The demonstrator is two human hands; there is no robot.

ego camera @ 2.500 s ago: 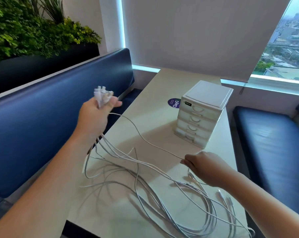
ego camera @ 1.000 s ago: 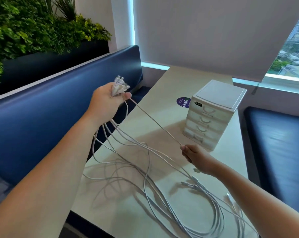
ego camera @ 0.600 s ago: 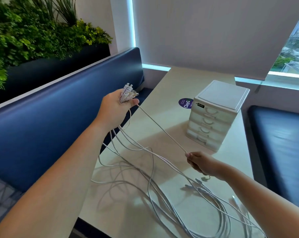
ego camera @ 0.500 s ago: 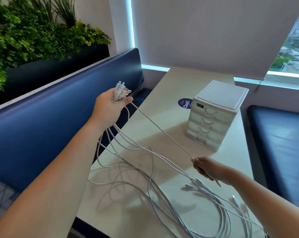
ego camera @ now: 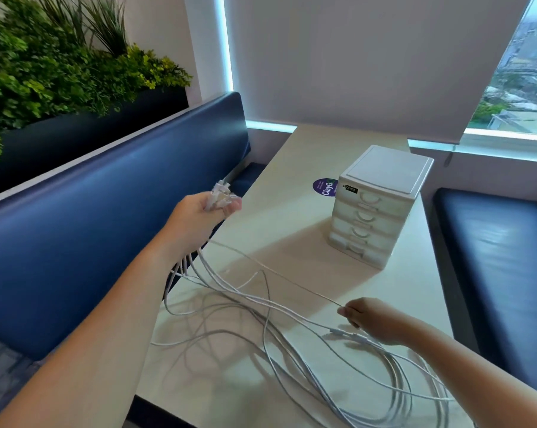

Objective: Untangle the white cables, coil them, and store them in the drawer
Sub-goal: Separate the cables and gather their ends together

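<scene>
While pinched between thumb and fingertips of right hand point(ego camera: 372, 319), single cable point(ego camera: 292, 284): running fairly straight up to left hand point(ego camera: 199, 219), low over tabletop point(ego camera: 292, 168). Left hand: fist closed round bunch of connector ends point(ego camera: 221, 193), plugs sticking out above the knuckles, strands hanging below the wrist. White cables point(ego camera: 292, 350): loose tangle of overlapping loops on tabletop, between and below both hands, passing under right forearm toward the near edge; a few free plugs just beside right hand. Drawer unit point(ego camera: 375, 208): small, white, stacked fronts all apparently shut, beyond right hand, well apart from the tangle; purple sticker point(ego camera: 325, 187) just beside it. Stage, by judgement: separating one strand; no coil made, nothing stored. Risks: hard pull on the strand while crossed under other loops, likely to cinch a knot rather than free it; slack loops below left hand, close to tabletop edge, liable to slide off toward blue bench point(ego camera: 106, 217); slackened left grip, likely to drop the bunched ends into the heap; dragged tangle, able to nudge the light drawer unit.
</scene>
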